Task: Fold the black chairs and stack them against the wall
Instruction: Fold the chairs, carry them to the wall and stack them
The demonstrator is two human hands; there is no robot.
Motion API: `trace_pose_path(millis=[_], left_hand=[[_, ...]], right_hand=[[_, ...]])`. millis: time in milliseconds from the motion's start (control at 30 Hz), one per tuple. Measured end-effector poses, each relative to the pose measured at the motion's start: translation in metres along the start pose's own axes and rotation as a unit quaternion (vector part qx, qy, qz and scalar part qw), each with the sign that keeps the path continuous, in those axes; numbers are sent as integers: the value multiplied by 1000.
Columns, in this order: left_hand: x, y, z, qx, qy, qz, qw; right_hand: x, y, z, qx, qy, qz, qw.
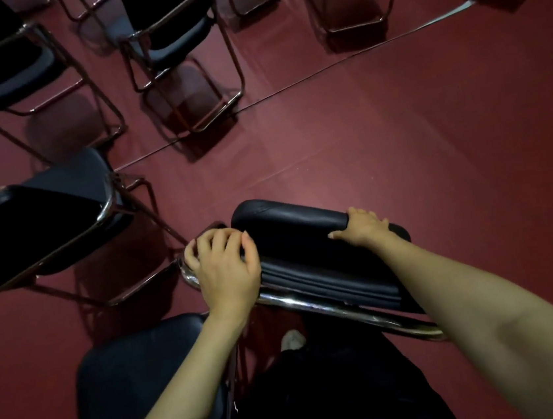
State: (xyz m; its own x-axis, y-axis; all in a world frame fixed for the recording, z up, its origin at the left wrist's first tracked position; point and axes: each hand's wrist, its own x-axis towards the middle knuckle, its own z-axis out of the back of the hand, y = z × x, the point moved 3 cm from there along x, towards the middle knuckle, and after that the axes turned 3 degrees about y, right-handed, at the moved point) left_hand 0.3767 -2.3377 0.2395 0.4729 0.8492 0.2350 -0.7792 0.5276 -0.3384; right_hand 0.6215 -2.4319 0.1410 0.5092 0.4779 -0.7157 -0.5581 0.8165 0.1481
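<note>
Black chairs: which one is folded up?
The chair directly before the person, gripped by the left hand and right hand: its seat lies flat against its back. The other chairs stand open on the floor.

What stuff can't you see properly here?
Head view:
1. Held chair legs: hidden under its seat and the arms.
2. Left chair: cut by the left edge.
3. Far chair: cut by the top edge.
4. The wall: outside the frame.

1. One view only — a head-worn wide-angle camera, facing forward and steeply down.
2. It sits close above the left hand (223, 267) and right hand (362, 230) on the nearest black chair (305, 233) — the floor (396, 126) and other chairs (177, 48) lie farther off, toward the top edge.
</note>
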Motion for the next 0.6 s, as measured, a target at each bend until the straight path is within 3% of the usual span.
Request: trace_pose_path(millis=[100,233,333,400,433,467,533,567,600], left_hand=[[-9,3,5,-33,-41,-17,998],[-22,19,9,-84,-100,-22,991],[-40,32,7,-102,-115,56,987],[-57,26,5,-149,-115,160,969],[-66,19,6,-207,-118,250,939],[-75,12,7,-297,-116,365,875],[-92,-4,4,-461,-76,559,685],[-99,-9,1,-498,-52,589,634],[-104,-15,1,-507,-30,592,626]], right_hand=[[-4,3,-2,-28,-3,6,1000],[-12,6,-14,-113,54,13,992],[-17,5,-18,-91,49,26,994],[-21,6,-20,-70,17,45,996],[-25,7,-21,-77,-5,51,996],[-28,7,-22,-88,-24,56,994],[-33,5,-30,-103,-61,78,990],[-34,5,-33,-109,-76,93,987],[-35,5,-35,-116,-83,106,984]])
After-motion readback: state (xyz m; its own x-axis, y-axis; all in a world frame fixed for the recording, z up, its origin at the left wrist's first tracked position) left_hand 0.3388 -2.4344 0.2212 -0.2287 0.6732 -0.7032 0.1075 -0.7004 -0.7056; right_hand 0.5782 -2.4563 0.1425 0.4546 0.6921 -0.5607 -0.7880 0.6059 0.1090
